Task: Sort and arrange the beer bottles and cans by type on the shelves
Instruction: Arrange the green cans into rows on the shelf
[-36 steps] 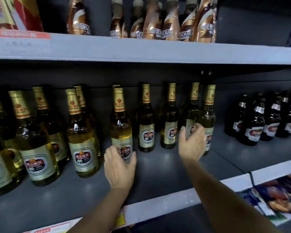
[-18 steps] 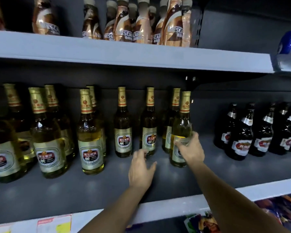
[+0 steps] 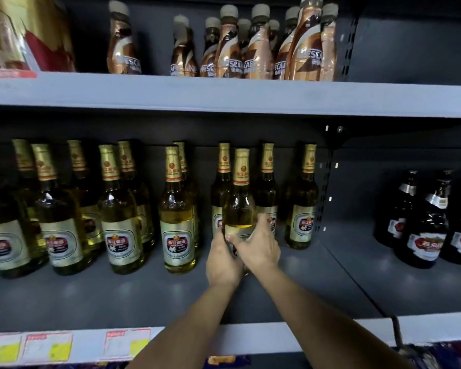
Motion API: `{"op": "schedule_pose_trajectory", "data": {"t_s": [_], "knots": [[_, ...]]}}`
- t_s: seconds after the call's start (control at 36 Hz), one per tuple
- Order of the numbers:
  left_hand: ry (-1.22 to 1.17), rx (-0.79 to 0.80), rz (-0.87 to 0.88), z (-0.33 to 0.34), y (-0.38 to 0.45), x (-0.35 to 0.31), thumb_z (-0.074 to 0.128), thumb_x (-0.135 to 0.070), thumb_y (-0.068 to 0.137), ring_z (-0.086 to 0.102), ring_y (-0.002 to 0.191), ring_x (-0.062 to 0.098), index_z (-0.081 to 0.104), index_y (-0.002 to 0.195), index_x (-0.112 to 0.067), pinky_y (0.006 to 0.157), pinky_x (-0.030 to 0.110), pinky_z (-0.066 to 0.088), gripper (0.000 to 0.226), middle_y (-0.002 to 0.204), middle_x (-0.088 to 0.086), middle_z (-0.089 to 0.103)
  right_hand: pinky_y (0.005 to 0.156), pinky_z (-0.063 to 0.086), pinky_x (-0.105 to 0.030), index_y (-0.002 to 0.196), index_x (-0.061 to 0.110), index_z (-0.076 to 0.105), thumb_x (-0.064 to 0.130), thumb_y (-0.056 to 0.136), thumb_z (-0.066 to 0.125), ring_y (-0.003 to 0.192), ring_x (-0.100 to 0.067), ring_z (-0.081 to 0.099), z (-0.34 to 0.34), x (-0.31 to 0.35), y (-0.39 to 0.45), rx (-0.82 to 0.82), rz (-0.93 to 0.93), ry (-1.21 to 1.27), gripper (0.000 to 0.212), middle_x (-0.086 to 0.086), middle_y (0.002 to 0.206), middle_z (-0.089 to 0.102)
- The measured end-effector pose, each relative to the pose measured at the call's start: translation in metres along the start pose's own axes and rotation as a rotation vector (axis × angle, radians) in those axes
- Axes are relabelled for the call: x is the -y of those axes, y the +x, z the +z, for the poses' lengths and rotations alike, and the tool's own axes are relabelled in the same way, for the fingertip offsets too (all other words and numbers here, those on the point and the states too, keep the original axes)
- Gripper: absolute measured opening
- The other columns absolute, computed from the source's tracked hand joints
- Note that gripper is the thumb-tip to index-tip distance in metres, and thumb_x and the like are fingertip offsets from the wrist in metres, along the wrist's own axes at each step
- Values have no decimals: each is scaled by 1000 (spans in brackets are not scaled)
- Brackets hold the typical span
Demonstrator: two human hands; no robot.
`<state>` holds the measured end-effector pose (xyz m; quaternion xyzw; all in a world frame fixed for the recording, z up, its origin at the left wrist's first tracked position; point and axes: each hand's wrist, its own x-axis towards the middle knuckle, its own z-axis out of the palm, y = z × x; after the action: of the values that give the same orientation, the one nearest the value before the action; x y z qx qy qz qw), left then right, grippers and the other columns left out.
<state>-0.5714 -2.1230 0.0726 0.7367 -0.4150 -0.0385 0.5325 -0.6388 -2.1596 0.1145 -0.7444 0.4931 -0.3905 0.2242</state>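
Arms reach in from the bottom edge, both hands meeting on one bottle [image 3: 240, 206] at the middle of the shelf [image 3: 144, 296]. Left hand [image 3: 222, 263] wraps the lower body from the left side, fingers curled round the glass. Right hand [image 3: 258, 246] clamps from the right, thumb across the front over the label, fingers round the far side. Both grips are closed firmly on that bottle! It stands upright, pale beer inside, gold foil on the neck; whether its base touches the shelf I cannot tell, the hands cover it.

Along the shelf's front edge, at the left, price tags [image 3: 48, 347] in red and yellow.

Left of the held bottle, a front bottle [image 3: 178, 225] stands alone, just beside it, and further left more gold-necked bottles [image 3: 117, 222] run in rows to the left edge. Right behind the hands, three of the same kind stand along the back: one [image 3: 223, 169] partly hidden, one [image 3: 267, 177] close behind the right hand, and one [image 3: 302, 209] near the upright divider.

Past that divider, well apart at the right edge, dark bottles [image 3: 429, 225] with red labels and silver necks cluster together.

Up top, on the upper shelf [image 3: 224, 97], brown coffee bottles [image 3: 256, 49] crowd the middle, and a red and gold pack [image 3: 24, 33] sits in the left corner.
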Motion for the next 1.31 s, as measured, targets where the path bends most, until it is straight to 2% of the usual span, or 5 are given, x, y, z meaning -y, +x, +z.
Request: {"op": "schedule_pose_trajectory", "data": {"t_s": [0.67, 0.75, 0.89, 1.08, 1.31], "knots": [[-57, -29, -45, -13, 5, 8, 73, -11, 81, 47, 128, 25, 29, 146, -10, 101, 32, 38, 78, 138, 8, 48, 88, 44, -37, 142, 23, 32, 65, 87, 49, 122, -22, 51, 10, -2, 14, 43, -111, -34, 72, 1, 137, 48], [-53, -251, 8, -11, -19, 1, 74, -12, 78, 53, 106, 21, 48, 120, -14, 86, 35, 44, 49, 108, -1, 50, 88, 42, -38, 141, 18, 36, 58, 94, 42, 123, -22, 48, -8, -15, 23, -90, -73, -5, 63, -2, 136, 50], [-86, -47, 101, 12, -32, -10, 68, -12, 83, 51, 86, 10, 50, 109, -21, 80, 33, 49, 33, 101, -6, 49, 82, 40, -37, 137, 11, 37, 45, 97, 47, 122, -28, 46, -44, -46, 49, -263, 74, -61, 54, -9, 135, 50], [-178, 181, 14, 68, -21, -48, 68, -15, 87, 26, 142, 21, 18, 152, -12, 111, 22, 19, 82, 153, 6, 26, 88, 41, -44, 127, 3, 42, 40, 95, 52, 121, -34, 44, -74, -76, 83, -286, 172, -99, 49, -16, 129, 51], [-139, 80, -321, 100, 46, -61, 77, -34, 79, 25, 142, 35, 8, 153, -8, 115, 42, 25, 104, 154, 19, 25, 88, 49, -39, 131, 9, 47, 62, 79, 65, 115, -35, 55, -82, -99, 134, 6, 182, 38, 77, -14, 121, 61]]}}
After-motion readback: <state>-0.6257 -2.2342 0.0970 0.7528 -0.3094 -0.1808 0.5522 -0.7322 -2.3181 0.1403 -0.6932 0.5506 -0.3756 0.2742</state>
